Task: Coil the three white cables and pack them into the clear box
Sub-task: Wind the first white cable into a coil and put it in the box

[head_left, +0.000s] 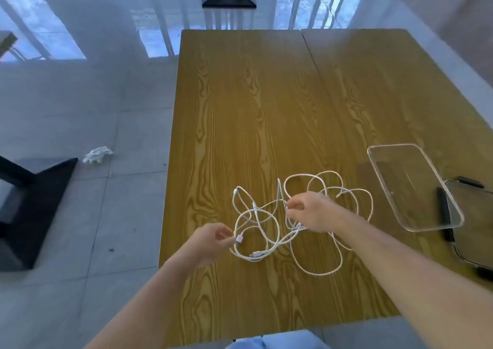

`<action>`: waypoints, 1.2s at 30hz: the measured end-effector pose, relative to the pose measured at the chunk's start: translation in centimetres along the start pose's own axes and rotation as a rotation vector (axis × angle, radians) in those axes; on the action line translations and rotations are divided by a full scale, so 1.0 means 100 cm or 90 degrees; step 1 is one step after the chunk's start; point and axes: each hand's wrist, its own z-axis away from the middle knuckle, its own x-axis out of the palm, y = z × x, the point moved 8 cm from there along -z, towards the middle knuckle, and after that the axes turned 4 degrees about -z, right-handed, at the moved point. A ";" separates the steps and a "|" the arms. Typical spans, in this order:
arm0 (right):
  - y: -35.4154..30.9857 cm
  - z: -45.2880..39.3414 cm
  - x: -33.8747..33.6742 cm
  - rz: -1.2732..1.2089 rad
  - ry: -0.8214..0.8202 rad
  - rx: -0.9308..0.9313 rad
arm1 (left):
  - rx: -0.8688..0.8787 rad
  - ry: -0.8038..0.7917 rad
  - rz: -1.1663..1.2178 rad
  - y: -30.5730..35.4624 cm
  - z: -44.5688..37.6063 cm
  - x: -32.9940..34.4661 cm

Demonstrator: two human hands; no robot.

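Tabletop [266, 95] cables [314, 255] lie tangled, pinched by both hands' grip.

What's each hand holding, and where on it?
Left hand pinches a cable's plug end. Right hand pinches a strand lifted from the tangled cables. The box holds nothing.

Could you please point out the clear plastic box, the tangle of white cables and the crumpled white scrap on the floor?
clear plastic box [373, 154]: head view, on its far left rim.
tangle of white cables [324, 274]: head view, on the nearest loop.
crumpled white scrap [98, 154]: head view, on its middle.
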 end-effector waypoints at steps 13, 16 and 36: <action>0.006 -0.011 -0.025 -0.446 0.133 -0.042 | -0.072 0.137 0.211 0.023 -0.012 0.004; 0.009 0.002 -0.044 -0.501 0.137 -0.092 | -0.077 0.157 0.235 0.025 -0.011 0.006; 0.005 0.057 -0.131 -0.662 0.017 -0.271 | 0.003 0.336 0.176 0.120 -0.009 0.026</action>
